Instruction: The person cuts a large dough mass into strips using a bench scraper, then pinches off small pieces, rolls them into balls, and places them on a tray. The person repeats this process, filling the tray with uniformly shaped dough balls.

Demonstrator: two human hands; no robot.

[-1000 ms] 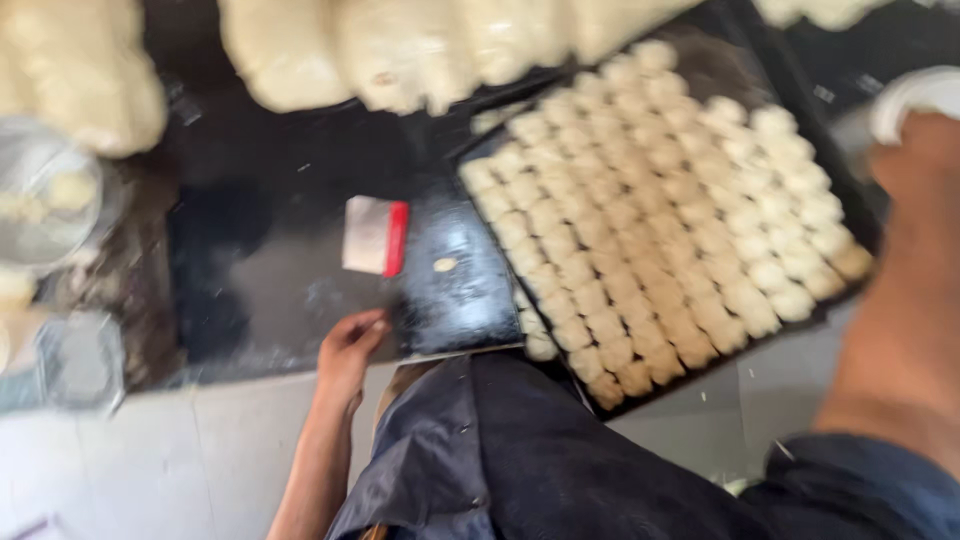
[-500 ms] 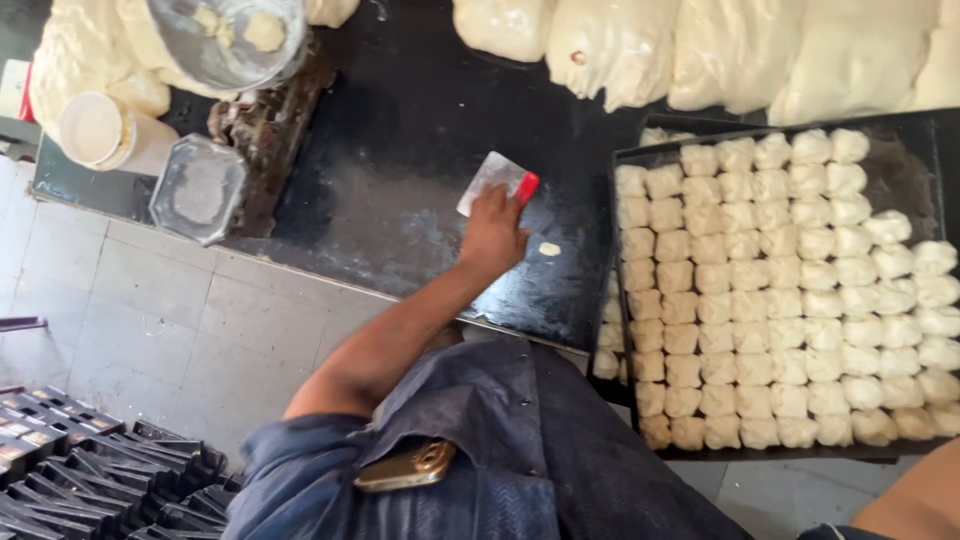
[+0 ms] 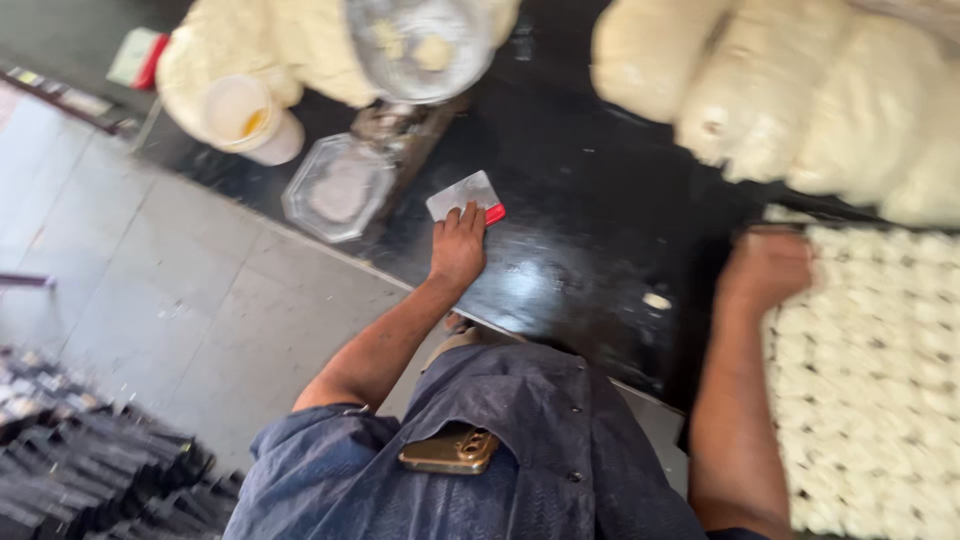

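My left hand [image 3: 458,248] grips a metal dough scraper with a red handle [image 3: 465,194] flat on the black worktop [image 3: 590,250]. My right hand [image 3: 768,268] rests on the near left corner of a dark tray [image 3: 757,231] filled with several rows of small dough pieces [image 3: 880,370]. It is blurred, and I cannot tell whether its fingers hold the tray edge. A small scrap of dough [image 3: 657,300] lies on the worktop between the two hands.
Large dough lumps [image 3: 800,100] sit at the back right, another [image 3: 260,50] at the back left. A white cup [image 3: 250,118], a clear octagonal lid [image 3: 337,187] and a scale with a bowl [image 3: 420,45] stand left. Stacked dark trays [image 3: 80,470] lie on the tiled floor.
My left hand has slid the scraper leftwards along the worktop. My right hand has come in onto the tray's corner. The view has swung left.
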